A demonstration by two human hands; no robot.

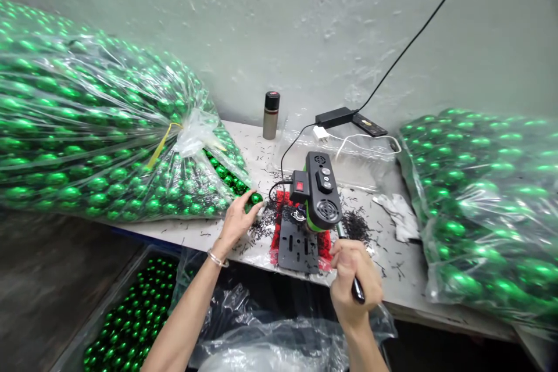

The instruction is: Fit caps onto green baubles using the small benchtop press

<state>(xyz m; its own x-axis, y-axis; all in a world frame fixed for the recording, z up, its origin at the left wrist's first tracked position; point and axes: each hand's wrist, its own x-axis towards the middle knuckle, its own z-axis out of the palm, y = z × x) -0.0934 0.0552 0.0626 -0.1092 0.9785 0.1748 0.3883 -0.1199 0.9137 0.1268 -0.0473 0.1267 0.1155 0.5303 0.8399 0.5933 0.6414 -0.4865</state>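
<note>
A shiny green ball (256,198) sits between the thumb and fingers of my left hand (239,218), at the torn opening of a big clear bag of green balls (104,145). My right hand (355,273) is wrapped round the black-tipped lever handle (358,290) of a small bench drill press (323,189). Under the machine's head lies its black slotted base plate (299,250), on a red mat (275,247). The machine's head hides the tool below it. Black shavings (355,226) lie scattered around the base.
Another bag of green balls (488,215) stands at the right, beside a white glove (399,218). Behind the machine are a power adapter (335,117), a white charger (321,133) and a bottle (271,116). Below the table's left edge, a bin (102,296) holds more green balls.
</note>
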